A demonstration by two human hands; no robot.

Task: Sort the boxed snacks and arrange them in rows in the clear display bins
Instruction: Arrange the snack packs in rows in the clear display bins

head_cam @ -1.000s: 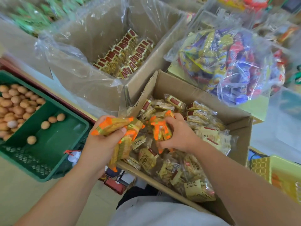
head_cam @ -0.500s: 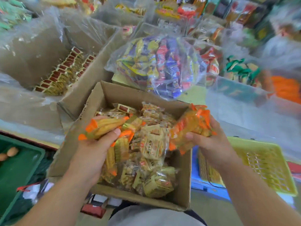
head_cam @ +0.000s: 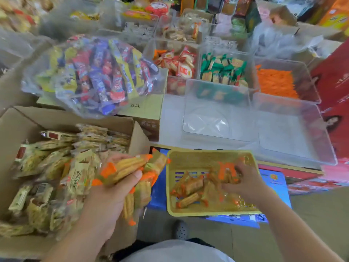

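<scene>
My left hand (head_cam: 113,193) grips a bundle of orange-edged snack packets (head_cam: 130,165) over the right edge of an open cardboard box (head_cam: 22,120) full of beige snack packets (head_cam: 79,174). My right hand (head_cam: 245,182) is down inside a yellow plastic basket (head_cam: 207,155), fingers curled on more orange-edged packets (head_cam: 226,170). Several of the same packets (head_cam: 190,188) lie loose on the basket floor. Behind the basket stand two clear display bins (head_cam: 217,114) (head_cam: 294,129) with nothing in them.
Farther back, clear bins hold green packets (head_cam: 222,69), red-and-white packets (head_cam: 177,63) and orange packets (head_cam: 275,82). A clear bag of colourful snacks (head_cam: 98,72) rests on a carton. Red boxes (head_cam: 334,82) stand at the right. My shoe (head_cam: 181,229) shows below.
The view has swung right. My right hand carried its orange-edged packets from above the cardboard box down into the yellow basket. My left hand still holds its bundle.
</scene>
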